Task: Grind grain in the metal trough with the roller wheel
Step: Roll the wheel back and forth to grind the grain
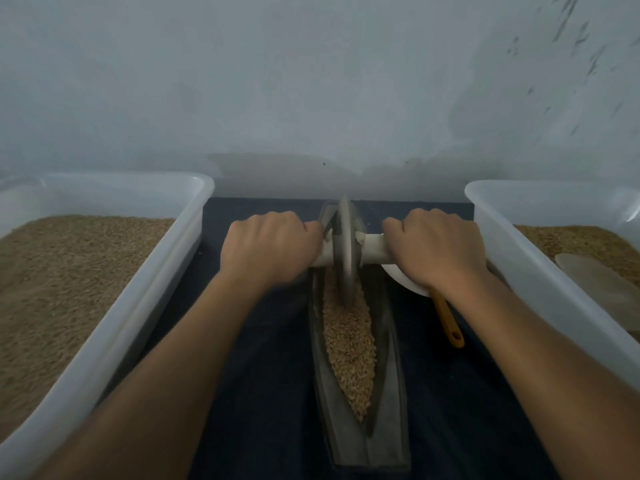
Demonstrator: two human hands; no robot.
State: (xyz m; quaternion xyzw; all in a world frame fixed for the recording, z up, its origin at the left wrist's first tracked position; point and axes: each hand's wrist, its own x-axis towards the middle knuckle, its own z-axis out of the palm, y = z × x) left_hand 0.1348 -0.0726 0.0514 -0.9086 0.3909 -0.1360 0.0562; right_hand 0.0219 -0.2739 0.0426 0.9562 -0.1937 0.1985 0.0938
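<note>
Grain [349, 344] fills the dull grey metal trough [388, 393] at frame centre, no readable writing anywhere; left hand [268, 251] and right hand [438, 249] each grip the pale axle [372, 249] of the upright roller wheel [344, 251].

A plain pale grey-blue wall [311, 81] fills the upper half of the view, smooth but mottled, with dark streaky marks [581, 39] toward its upper right. Below it lies a dark blue cloth [263, 393] — it meets the foot of the wall. The light is dim and even, with soft shadows low on the wall.
</note>
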